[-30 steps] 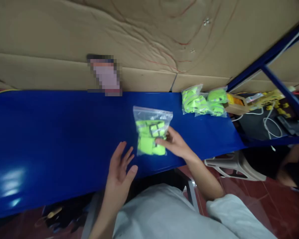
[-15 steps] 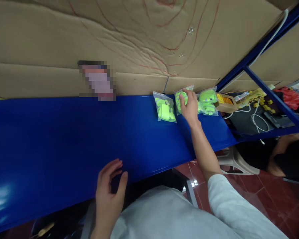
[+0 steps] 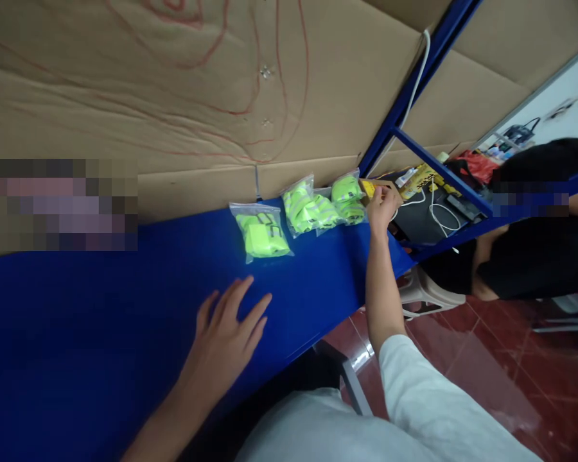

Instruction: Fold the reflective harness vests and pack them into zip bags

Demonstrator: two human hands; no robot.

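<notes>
My left hand [image 3: 231, 324] is over the blue table, fingers spread, holding nothing. Beyond it lies a clear zip bag of neon-yellow folded items [image 3: 262, 232]. My right arm stretches to the table's far right end, where my right hand [image 3: 384, 208] has its bent fingers on the edge of a small cardboard box [image 3: 368, 188] with a yellow-orange label. The hand covers much of the box. Left of that hand, more clear bags of neon-yellow items, a middle bag [image 3: 301, 206] and a right bag [image 3: 347, 197], stand against the cardboard wall.
A blue table [image 3: 183, 282] runs along a cardboard wall [image 3: 337, 90] with red curved lines. Past a blue metal frame [image 3: 443, 170] are white cables [image 3: 433, 208] and yellow packaging [image 3: 417, 183]. A person in black [image 3: 549, 250] sits at right near a pale plastic stool [image 3: 431, 295].
My right hand has moved right from the bags to the cardboard box. My left hand has moved forward over the table and spread its fingers. The view has turned right.
</notes>
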